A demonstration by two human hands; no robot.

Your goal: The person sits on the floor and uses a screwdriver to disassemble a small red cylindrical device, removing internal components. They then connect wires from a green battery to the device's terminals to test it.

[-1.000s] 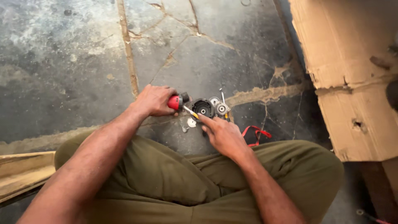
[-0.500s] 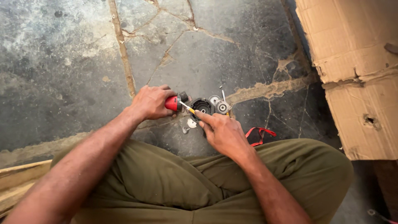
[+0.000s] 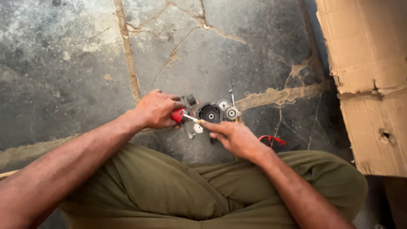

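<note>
Sitting cross-legged on a cracked stone floor [image 3: 63, 63], the person works over a small cluster of parts just in front of the knees. The left hand [image 3: 157, 109] is closed around the red handle of a screwdriver [image 3: 179, 115], whose thin shaft points right toward the fingertips of the right hand [image 3: 235, 138]. That right hand is narrowed, its fingers pinched at the shaft's tip; whether a screw or small part sits between them is too small to tell.

Just beyond the tip lies a round black part [image 3: 210, 112], and right of it, touching or nearly so, a smaller silver round part [image 3: 231, 113]. A pale washer [image 3: 198, 127] lies under the shaft. A red strap [image 3: 271, 139] lies on the floor just right of the right wrist.

The screwdriver looks light and stiff, best gripped on the thick handle as it is now; the shaft is slim and likely slippery. The small metal parts look hard but easy to scatter or lose in the floor's cracks.

To the left the floor is open room. To the right a torn cardboard box [image 3: 373, 85] stands well apart, its ragged edge limiting sweep on that side. The olive trousers [image 3: 169, 191] bound the near side.
</note>
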